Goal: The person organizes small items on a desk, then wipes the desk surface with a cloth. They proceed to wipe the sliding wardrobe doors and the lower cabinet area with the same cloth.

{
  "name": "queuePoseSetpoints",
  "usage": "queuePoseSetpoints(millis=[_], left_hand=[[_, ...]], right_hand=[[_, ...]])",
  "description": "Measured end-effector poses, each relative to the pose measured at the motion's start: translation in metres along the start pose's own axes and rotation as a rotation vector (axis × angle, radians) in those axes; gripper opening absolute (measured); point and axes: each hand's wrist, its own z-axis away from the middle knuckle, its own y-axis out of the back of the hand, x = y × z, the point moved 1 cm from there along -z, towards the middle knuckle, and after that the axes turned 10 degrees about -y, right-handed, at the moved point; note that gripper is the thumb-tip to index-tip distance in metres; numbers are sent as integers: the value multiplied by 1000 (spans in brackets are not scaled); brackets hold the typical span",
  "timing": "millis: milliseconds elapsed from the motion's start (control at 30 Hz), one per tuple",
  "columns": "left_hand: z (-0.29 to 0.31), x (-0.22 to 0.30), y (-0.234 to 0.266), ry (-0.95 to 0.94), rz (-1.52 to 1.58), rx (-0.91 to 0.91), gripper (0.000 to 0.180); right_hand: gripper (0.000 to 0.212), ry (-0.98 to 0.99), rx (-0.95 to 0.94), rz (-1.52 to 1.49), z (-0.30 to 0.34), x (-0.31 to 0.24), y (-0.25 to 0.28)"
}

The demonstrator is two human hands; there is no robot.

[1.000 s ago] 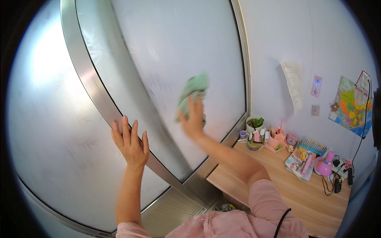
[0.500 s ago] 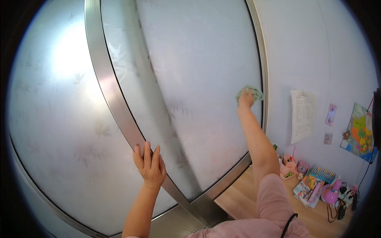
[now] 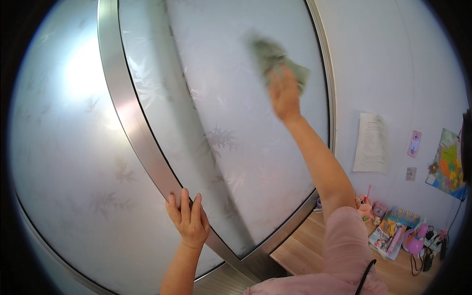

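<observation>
Frosted glass, with a faint leaf pattern, fills the large pane (image 3: 250, 147), bordered on its left by a curving metal upright (image 3: 130, 113). Pale wood-grain shows on the desk (image 3: 305, 246) below, at right. Against the pane's upper right part is the green cloth (image 3: 273, 51), muted, creased and blurred, with a loose corner beyond the fingers. The right hand (image 3: 285, 96) has hold of it, fingers laid over it; how tightly they curl I cannot tell. The left hand (image 3: 189, 223), slightly smaller, rests loosely spread fingers on the upright, grasping nothing.
</observation>
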Motion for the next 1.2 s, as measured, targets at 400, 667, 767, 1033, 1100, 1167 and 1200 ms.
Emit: queuePoseSetpoints(millis=[400, 667, 767, 1033, 1100, 1167, 1200], left_hand=[[0, -1, 7, 2, -74, -78, 28], [-5, 7, -2, 7, -72, -72, 31], [-5, 8, -5, 1, -92, -70, 31], [3, 1, 2, -22, -167, -151, 28], [0, 5, -1, -26, -171, -150, 28], [-1, 8, -7, -30, -170, -150, 28], [-2, 9, -10, -30, -172, -146, 28]], right_hand=[[27, 912, -356, -343, 19, -95, 27], [41, -1188, 118, 152, 83, 198, 10], [41, -1347, 138, 277, 132, 223, 16], [35, 38, -51, -8, 39, 51, 19], [34, 305, -36, 17, 29, 92, 17], [29, 177, 37, 68, 13, 165, 14], [26, -82, 105, 103, 6, 213, 11]])
